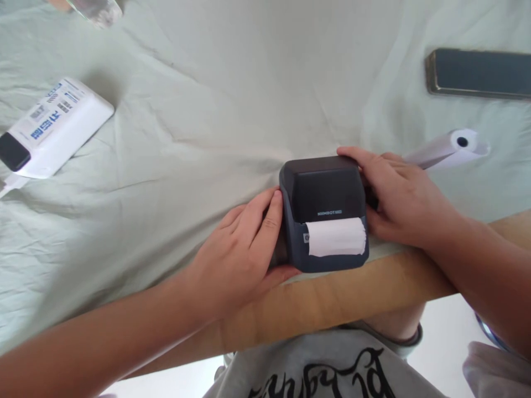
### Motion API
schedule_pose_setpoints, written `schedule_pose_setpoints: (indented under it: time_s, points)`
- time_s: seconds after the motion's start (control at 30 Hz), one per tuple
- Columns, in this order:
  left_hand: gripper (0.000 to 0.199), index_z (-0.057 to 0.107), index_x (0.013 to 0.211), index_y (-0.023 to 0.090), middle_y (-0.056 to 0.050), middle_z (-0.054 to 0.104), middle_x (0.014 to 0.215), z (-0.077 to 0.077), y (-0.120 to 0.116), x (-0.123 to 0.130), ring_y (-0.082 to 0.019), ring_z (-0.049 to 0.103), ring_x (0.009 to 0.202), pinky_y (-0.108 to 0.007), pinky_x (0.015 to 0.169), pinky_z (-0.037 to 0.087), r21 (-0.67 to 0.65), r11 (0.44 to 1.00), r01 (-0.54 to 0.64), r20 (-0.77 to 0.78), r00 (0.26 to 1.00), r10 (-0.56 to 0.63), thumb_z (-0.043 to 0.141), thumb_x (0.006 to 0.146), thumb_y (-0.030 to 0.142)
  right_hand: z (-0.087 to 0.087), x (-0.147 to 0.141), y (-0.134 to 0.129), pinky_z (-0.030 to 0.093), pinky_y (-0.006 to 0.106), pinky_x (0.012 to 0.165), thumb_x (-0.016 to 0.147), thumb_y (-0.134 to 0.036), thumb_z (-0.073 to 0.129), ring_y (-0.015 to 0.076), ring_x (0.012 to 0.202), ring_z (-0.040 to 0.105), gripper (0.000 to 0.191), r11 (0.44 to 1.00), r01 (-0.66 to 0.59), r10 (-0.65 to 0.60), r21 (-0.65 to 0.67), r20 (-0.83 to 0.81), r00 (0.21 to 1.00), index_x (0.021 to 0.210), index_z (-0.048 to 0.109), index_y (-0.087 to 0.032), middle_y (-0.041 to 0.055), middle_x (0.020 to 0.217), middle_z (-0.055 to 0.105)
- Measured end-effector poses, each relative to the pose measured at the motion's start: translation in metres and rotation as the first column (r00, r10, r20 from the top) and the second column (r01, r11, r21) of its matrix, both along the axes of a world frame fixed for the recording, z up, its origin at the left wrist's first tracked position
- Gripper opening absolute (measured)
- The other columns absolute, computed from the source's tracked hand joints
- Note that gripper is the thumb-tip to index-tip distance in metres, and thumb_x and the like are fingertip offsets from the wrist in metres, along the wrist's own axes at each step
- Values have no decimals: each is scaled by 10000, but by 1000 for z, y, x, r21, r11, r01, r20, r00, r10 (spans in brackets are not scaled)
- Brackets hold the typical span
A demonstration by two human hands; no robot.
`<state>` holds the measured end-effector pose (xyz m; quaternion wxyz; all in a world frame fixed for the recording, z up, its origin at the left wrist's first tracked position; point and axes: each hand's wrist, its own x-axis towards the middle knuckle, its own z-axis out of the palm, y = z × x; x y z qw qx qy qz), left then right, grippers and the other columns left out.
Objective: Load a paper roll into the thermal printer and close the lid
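One printer (326, 213) is being held just right of frame centre, left hand (240, 249) and right hand (402, 199) clasping opposite sides. Cover (326, 185) is looking closed, paper (337, 237) already sticking out; can't tell what's remaining.

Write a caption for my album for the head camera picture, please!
Left hand and right hand hold a dark NIIMBOT printer from both sides, white paper poking out.
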<state>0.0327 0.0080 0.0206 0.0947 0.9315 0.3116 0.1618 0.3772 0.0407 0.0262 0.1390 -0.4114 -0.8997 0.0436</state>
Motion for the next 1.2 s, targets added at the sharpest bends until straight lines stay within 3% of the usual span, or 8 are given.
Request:
schedule_pose_setpoints:
  time_s: [0.13, 0.27, 0.4, 0.6, 0.83, 1.0, 1.2]
  points:
    - [979, 15, 1975, 74, -352, 678, 1746, 2, 0, -1, -471, 720, 1643, -617, 1258, 694, -10, 1000, -3, -3, 1000, 3, 491, 1296, 596, 1, -3, 1, 716, 407, 910, 1132, -230, 471, 261, 1031, 877, 658, 999, -21, 21, 37, -18, 1000, 1782, 378, -185, 101, 1181, 865]
    - [952, 153, 1923, -37, -401, 689, 1694, 3, -1, 3, -480, 736, 1618, -592, 1255, 702, 48, 999, -1, -6, 1000, 1, 569, 1237, 475, 3, -3, 1, 714, 397, 877, 1119, -238, 481, 249, 962, 858, 643, 999, -31, 32, 18, -44, 999, 1757, 405, -196, 84, 1160, 863]
    - [940, 224, 1887, -57, -423, 693, 1675, 5, -1, 7, -508, 748, 1595, -622, 1229, 720, 64, 998, -11, -3, 1000, 11, 609, 1172, 415, 1, -1, 1, 710, 400, 893, 1122, -237, 479, 241, 960, 855, 647, 1000, -19, 19, -1, -58, 998, 1765, 406, -224, 66, 1164, 853]
    - [994, 205, 1913, 14, -406, 651, 1741, 5, -1, 6, -524, 697, 1658, -673, 1284, 691, -1, 1000, -16, -3, 1000, 16, 645, 1130, 440, -1, 3, 1, 691, 421, 877, 1101, -263, 531, 262, 947, 815, 668, 1000, -19, 18, -16, -75, 997, 1762, 454, -201, 73, 1121, 825]
    - [1090, 176, 1952, 115, -349, 545, 1853, 0, 1, 0, -511, 606, 1746, -677, 1355, 640, -59, 998, -32, 13, 999, 32, 716, 1094, 516, -4, 3, 3, 591, 381, 727, 1114, -310, 500, 258, 860, 775, 645, 1000, 7, -8, -17, -25, 1000, 1746, 435, -197, 82, 1084, 804]
    - [1129, 187, 1963, 182, -294, 513, 1892, 1, 4, -3, -475, 576, 1770, -661, 1393, 608, -128, 991, -41, -16, 999, 39, 742, 1113, 676, -2, 0, 4, 562, 384, 744, 1086, -320, 476, 259, 871, 781, 674, 997, 37, -37, -68, -1, 999, 1747, 393, -219, 58, 1063, 798]
    - [1122, 228, 1965, 228, -266, 525, 1900, -1, 7, -2, -473, 546, 1799, -658, 1420, 592, -152, 987, -43, 4, 999, 44, 763, 1095, 692, 7, -13, 4, 565, 423, 797, 1025, -276, 522, 280, 859, 765, 727, 966, 174, -162, -190, 76, 984, 1748, 451, -242, 48, 989, 805]
